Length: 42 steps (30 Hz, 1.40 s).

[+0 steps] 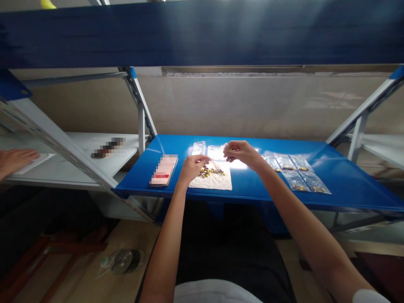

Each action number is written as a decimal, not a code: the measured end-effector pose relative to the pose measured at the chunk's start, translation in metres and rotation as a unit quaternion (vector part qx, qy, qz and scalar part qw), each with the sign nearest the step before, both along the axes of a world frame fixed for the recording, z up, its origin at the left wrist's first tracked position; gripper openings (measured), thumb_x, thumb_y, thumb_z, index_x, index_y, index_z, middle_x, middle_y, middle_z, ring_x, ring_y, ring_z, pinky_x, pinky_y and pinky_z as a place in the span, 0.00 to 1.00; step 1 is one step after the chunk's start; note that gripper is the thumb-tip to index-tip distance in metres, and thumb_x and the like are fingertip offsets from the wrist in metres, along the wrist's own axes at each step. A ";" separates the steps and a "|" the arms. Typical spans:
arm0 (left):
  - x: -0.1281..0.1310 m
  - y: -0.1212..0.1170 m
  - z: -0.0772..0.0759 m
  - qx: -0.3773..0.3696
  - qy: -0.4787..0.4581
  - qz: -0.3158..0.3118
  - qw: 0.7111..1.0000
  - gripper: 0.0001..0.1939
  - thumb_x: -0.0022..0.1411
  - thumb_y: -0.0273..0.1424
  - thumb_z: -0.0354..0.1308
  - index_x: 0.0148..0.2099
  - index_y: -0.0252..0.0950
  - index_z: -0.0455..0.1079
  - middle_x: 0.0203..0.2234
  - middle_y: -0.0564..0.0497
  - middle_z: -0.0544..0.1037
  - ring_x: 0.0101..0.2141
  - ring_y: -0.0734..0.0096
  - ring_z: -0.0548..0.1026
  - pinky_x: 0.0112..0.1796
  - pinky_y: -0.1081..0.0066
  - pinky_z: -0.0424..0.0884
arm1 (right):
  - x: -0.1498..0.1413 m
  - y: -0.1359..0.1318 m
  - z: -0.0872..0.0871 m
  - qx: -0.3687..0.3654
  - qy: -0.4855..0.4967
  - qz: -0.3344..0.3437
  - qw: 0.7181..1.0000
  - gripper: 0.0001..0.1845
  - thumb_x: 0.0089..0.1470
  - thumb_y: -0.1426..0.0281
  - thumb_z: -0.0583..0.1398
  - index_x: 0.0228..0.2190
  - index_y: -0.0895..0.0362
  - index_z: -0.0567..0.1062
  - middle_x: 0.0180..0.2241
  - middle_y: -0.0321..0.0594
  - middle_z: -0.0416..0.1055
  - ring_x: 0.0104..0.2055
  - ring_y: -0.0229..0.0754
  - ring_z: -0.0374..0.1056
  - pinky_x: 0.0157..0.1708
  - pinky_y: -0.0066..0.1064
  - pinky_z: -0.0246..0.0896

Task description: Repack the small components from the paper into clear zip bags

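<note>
My left hand (193, 165) hovers over a white cloth (212, 180) on the blue shelf (252, 185), fingers curled in a pinch on something small I cannot make out. Several small yellow and dark parts (211, 171) lie on the cloth just right of it. My right hand (242, 152) is raised beside it, fingers pinched on the edge of a clear plastic bag (218, 150). A thin reddish strand seems to run between the two hands. Another empty clear bag (198, 147) lies behind the cloth.
A blurred pinkish flat item (164, 170) lies left of the cloth. Several filled clear bags (296, 171) lie at the right. Another person's hand (14, 160) rests on the white shelf (78, 162) at far left. A blue beam (202, 31) runs overhead.
</note>
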<state>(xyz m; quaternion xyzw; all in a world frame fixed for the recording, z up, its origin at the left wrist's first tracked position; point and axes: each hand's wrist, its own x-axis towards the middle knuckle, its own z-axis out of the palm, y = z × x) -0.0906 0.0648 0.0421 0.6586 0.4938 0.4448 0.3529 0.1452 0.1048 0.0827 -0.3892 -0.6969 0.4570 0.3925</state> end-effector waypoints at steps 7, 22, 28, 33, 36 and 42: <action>-0.018 -0.007 -0.009 0.052 0.068 0.055 0.995 0.16 0.70 0.36 0.54 0.53 0.39 0.80 0.44 0.47 0.84 0.39 0.65 0.81 0.40 0.70 0.75 | -0.009 0.008 -0.005 0.138 -0.184 0.006 0.973 0.11 0.58 0.63 0.63 0.30 0.57 0.77 0.26 0.40 0.76 0.25 0.39 0.72 0.26 0.29 0.62; 0.055 -0.047 -0.055 0.141 0.200 0.156 0.957 0.19 0.68 0.26 0.61 0.59 0.36 0.69 0.47 0.42 0.79 0.51 0.54 0.74 0.48 0.58 0.73 | -0.023 -0.014 -0.003 0.308 -0.367 0.063 0.876 0.06 0.58 0.76 0.62 0.35 0.55 0.80 0.33 0.43 0.80 0.32 0.44 0.71 0.29 0.31 0.51; 0.057 -0.046 -0.060 0.127 0.233 0.162 0.950 0.17 0.67 0.24 0.59 0.57 0.35 0.69 0.45 0.42 0.78 0.47 0.54 0.75 0.44 0.60 0.74 | -0.020 -0.010 -0.010 0.306 -0.366 0.074 0.876 0.09 0.57 0.70 0.67 0.42 0.54 0.82 0.38 0.45 0.82 0.36 0.47 0.76 0.33 0.33 0.59; 0.056 -0.046 -0.064 0.136 0.226 0.159 0.951 0.16 0.67 0.24 0.60 0.57 0.36 0.69 0.45 0.42 0.78 0.47 0.55 0.74 0.44 0.60 0.74 | -0.018 -0.011 -0.010 0.293 -0.348 0.069 0.888 0.10 0.57 0.70 0.68 0.43 0.55 0.82 0.38 0.46 0.82 0.38 0.48 0.76 0.35 0.34 0.63; 0.056 -0.046 -0.065 0.136 0.224 0.160 0.952 0.16 0.67 0.25 0.60 0.57 0.36 0.68 0.45 0.43 0.78 0.47 0.55 0.74 0.45 0.60 0.74 | -0.017 -0.013 -0.009 0.285 -0.353 0.063 0.889 0.08 0.58 0.70 0.68 0.40 0.57 0.82 0.36 0.46 0.81 0.36 0.47 0.75 0.34 0.33 0.62; 0.058 -0.047 -0.070 0.134 0.243 0.177 0.944 0.20 0.69 0.27 0.60 0.61 0.37 0.66 0.49 0.42 0.77 0.51 0.54 0.73 0.47 0.60 0.74 | -0.013 -0.016 -0.013 0.315 -0.331 0.028 0.889 0.04 0.58 0.71 0.67 0.36 0.58 0.80 0.33 0.44 0.78 0.33 0.44 0.72 0.33 0.32 0.59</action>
